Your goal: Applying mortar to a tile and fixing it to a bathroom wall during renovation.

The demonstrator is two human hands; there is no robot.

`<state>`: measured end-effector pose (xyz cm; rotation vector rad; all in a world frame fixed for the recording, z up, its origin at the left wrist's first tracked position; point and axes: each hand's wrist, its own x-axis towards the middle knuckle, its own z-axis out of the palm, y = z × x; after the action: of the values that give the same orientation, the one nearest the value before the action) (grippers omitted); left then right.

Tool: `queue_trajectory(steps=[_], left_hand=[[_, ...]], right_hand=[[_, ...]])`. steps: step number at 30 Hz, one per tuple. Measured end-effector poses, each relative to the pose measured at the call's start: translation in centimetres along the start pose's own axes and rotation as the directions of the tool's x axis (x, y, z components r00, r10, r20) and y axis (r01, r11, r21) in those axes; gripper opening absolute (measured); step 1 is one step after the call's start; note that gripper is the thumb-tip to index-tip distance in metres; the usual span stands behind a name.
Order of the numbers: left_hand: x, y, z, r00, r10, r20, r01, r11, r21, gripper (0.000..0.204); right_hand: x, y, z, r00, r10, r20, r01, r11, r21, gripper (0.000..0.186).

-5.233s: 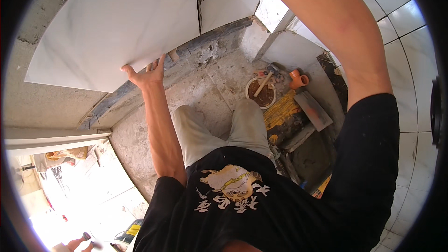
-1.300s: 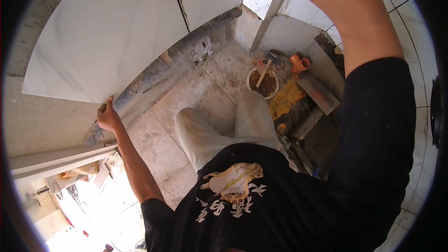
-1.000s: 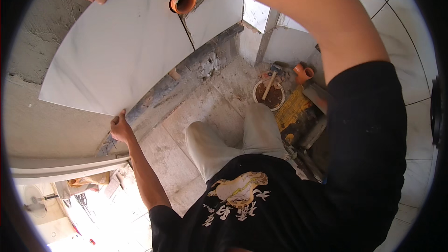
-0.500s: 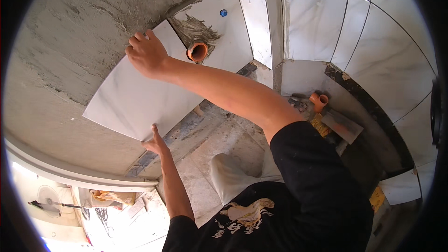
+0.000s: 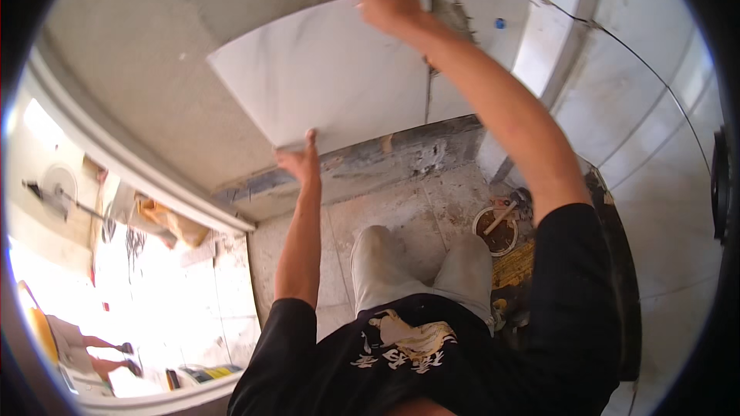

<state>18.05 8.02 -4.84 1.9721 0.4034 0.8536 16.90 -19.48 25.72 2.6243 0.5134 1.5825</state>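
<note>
A large white marbled tile (image 5: pixel 324 69) stands against the cement wall, above the dark strip at the wall's foot. My left hand (image 5: pixel 301 160) grips its lower edge close to the left corner, thumb up on the face and fingers underneath. At the top edge, near the right end, my right hand (image 5: pixel 388 4) has its fingers curled over the tile; motion blurs them a little. To the right is a neighbouring wall tile (image 5: pixel 493 54) with a blue plug (image 5: pixel 500 23) and smeared mortar. My right forearm covers part of the joint between them.
A round bucket (image 5: pixel 496 231) with a tool in it stands on the floor to the right, beside a yellow, dirty sheet (image 5: pixel 512 268). At the left, a door frame (image 5: pixel 139 146) opens onto a bright area with a fan (image 5: pixel 60 189) and another person's legs (image 5: pixel 104 354).
My view has turned, so the tile sits further right and higher in the picture. The tile's right edge now meets the neighbouring tile more squarely. The orange wall pipe is no longer visible.
</note>
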Motion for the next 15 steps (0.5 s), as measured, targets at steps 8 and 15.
queue_trajectory(steps=[8, 15], left_hand=[[0.8, 1.7, -1.0, 0.997, -0.044, -0.065, 0.044, 0.999, -0.005, 0.135], [0.5, 1.4, 0.1, 0.999, 0.029, -0.031, -0.028, 0.998, 0.06, 0.126]], right_hand=[[0.1, 0.9, -5.0, 0.972, -0.165, 0.168, 0.169, 0.985, -0.014, 0.012], [-23.7, 6.5, -15.6, 0.92, 0.302, 0.251, -0.361, 0.902, 0.238, 0.018]])
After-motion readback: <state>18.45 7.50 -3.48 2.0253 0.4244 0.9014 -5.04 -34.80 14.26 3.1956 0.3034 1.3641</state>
